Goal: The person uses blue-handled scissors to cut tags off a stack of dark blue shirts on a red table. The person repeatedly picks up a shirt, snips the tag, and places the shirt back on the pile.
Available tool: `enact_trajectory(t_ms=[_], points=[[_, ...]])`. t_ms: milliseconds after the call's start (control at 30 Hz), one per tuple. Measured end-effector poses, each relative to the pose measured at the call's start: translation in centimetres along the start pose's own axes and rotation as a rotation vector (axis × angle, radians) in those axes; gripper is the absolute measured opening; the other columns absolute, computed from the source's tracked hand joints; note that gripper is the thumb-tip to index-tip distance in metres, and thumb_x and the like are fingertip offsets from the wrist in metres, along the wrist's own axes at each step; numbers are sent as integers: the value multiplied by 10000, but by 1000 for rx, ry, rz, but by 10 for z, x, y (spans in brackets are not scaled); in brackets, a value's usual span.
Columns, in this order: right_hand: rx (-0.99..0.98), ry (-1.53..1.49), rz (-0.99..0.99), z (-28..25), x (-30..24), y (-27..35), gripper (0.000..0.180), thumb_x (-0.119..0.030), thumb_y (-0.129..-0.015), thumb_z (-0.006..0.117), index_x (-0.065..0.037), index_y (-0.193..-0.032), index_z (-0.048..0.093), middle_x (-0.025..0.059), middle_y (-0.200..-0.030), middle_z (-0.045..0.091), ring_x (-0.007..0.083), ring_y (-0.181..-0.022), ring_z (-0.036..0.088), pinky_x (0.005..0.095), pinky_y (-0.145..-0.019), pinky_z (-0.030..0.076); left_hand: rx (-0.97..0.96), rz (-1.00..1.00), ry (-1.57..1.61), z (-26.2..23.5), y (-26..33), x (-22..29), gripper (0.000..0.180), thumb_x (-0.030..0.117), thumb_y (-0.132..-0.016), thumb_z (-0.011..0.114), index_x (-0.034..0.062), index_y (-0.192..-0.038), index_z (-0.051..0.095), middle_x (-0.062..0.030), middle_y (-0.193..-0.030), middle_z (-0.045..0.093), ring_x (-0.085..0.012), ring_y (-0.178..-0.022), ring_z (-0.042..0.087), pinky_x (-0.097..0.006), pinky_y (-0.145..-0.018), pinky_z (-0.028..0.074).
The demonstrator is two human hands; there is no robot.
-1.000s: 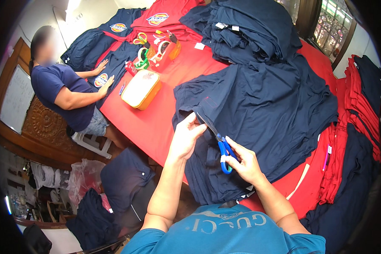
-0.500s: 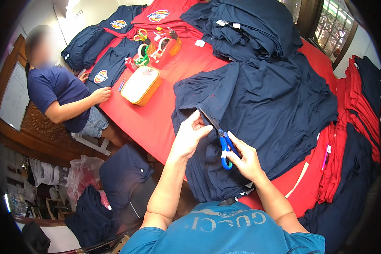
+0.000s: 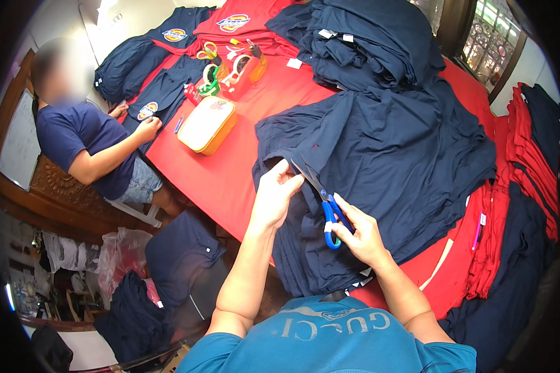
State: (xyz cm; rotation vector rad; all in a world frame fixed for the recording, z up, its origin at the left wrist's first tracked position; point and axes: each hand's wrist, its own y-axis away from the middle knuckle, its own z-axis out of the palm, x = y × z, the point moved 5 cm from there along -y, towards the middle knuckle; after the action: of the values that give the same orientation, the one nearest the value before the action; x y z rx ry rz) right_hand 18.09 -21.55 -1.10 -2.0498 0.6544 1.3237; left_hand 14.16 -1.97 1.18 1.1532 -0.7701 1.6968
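A dark navy shirt [image 3: 404,155] is spread in loose folds over the red cloth in front of me. My left hand [image 3: 272,198] pinches the shirt's edge between thumb and fingers at its left side. Blue-handled scissors [image 3: 331,219] sit in my right hand [image 3: 362,236], with fingers in the loops. Their blades are parted and point away from me, over the fabric just right of my left fingertips. Whatever thread or fold lies between the blades is too small to make out.
A yellow-and-white case [image 3: 208,127] and a red holder with tape and scissors [image 3: 246,73] stand on the red-covered table [image 3: 193,177]. Navy shirts [image 3: 373,37] pile up at the far side; red garments [image 3: 535,161] hang at right. A person [image 3: 90,133] handles a printed shirt at left.
The scissor blades have spread wider. My left hand has shifted slightly left, away from the blades. The other person's near hand has lifted a little and moved left.
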Motion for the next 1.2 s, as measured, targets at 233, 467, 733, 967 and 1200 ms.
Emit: enact_trajectory(t_ms=[233,467,733,967,1200], points=[[39,27,-131,-4,2,-7,607,-166,-871,704,-55,-1419,468,71,-974,651,107,-738,586,230,-599,468,-61,-23,-52,8,6,6,482,-14,-848,658,6,-1307,512,-43,-1158,609,-90,-976,563,-244,-834,461],[-35,68,3,-5,-5,-6,595,-159,-880,691,-39,-1416,463,100,-994,650,145,-775,621,257,-705,511,-57,-35,-66,5,6,4,523,-4,-838,676,16,-1330,498,-35,-1149,608,-70,-927,550,-224,-782,445],[-11,-113,95,-6,6,-3,496,-46,-890,611,-18,-1375,510,97,-995,671,104,-754,618,247,-684,514,-14,34,-59,12,8,11,446,-21,-848,649,-2,-1277,529,-50,-1137,614,-99,-976,561,-257,-843,452],[-2,121,-93,-6,-6,-3,566,-129,-892,661,-35,-1415,465,88,-976,656,112,-723,589,249,-625,491,21,51,-52,-5,-2,3,354,-29,-867,621,-24,-1218,571,-59,-1127,619,-134,-1038,565,-296,-939,446],[-2,57,-81,-7,-9,-9,592,-165,-883,687,-51,-1418,463,80,-967,642,121,-704,574,241,-603,477,-48,78,-114,11,9,11,370,-26,-867,633,-19,-1230,561,-51,-1117,622,-124,-1010,574,-283,-920,451]])
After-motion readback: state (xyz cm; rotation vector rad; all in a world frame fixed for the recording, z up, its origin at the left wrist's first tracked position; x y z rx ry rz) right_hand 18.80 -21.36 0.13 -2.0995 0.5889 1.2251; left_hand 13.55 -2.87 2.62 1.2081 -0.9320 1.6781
